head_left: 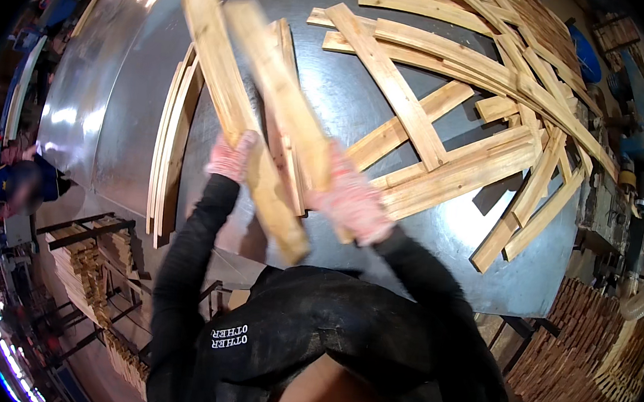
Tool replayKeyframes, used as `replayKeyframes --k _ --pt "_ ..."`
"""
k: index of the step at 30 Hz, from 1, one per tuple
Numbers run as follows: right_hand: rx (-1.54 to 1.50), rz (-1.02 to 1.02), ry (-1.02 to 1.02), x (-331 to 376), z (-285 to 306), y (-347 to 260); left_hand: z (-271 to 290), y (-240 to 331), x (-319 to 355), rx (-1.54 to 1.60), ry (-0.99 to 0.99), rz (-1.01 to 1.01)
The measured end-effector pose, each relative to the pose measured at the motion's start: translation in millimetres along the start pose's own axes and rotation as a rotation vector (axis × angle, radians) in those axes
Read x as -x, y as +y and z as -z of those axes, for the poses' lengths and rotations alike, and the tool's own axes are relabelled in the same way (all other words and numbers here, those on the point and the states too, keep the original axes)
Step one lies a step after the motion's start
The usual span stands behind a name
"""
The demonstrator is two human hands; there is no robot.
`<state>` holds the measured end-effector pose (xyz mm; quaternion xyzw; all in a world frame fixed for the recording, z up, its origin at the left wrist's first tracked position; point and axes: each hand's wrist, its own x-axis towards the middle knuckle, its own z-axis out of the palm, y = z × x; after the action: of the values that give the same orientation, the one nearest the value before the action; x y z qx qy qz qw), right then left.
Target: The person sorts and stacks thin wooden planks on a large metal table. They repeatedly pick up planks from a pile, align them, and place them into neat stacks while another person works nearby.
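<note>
My left hand (232,155), in a pink-and-white glove, is closed on a long pale wooden board (222,75), raised at a slant over the metal table (133,105). Gripped in my right hand (353,198), gloved alike, is a second wooden board (290,89), smeared by motion at its far end. The two boards run side by side, close together. Another board (284,42) lies partly hidden beneath them. Just left of my left hand, a few narrow boards (173,148) rest together on the table.
Loose boards (459,63) lie crossed in a heap over the table's right and far side. Below the table's right edge is a large stack of wood strips (585,366); another wood stack (86,271) sits on a rack at lower left. A person (25,182) is beyond the left edge.
</note>
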<state>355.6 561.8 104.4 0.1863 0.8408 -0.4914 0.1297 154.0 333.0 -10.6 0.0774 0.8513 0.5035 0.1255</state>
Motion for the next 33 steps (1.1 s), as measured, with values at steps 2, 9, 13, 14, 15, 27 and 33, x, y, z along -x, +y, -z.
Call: replayKeyframes --k 2,9,13,14,15,27,33 --pt "0.218 -0.153 -0.096 -14.3 -35.0 -19.4 -57.4 -11.0 15.3 0.536 0.050 0.002" --pt "0.419 0.584 -0.009 -41.0 -10.9 87.5 -93.2 -20.2 52.8 0.552 -0.008 0.394" --pt "0.979 0.523 0.583 -174.4 174.9 134.9 -83.3 12.7 45.7 0.716 0.027 0.291" --pt "1.184 0.388 0.580 -202.2 205.6 151.5 -79.1 23.2 42.1 0.751 0.040 0.260" --pt "1.285 0.144 0.388 -220.8 228.5 143.5 -75.0 30.7 38.2 0.786 0.059 0.230" --pt "1.402 0.076 -0.300 -248.3 182.8 27.9 -34.2 13.9 29.4 0.459 0.070 0.254" --pt "0.950 0.276 0.149 -283.6 153.7 60.5 4.4 33.8 29.4 0.712 0.114 0.278"
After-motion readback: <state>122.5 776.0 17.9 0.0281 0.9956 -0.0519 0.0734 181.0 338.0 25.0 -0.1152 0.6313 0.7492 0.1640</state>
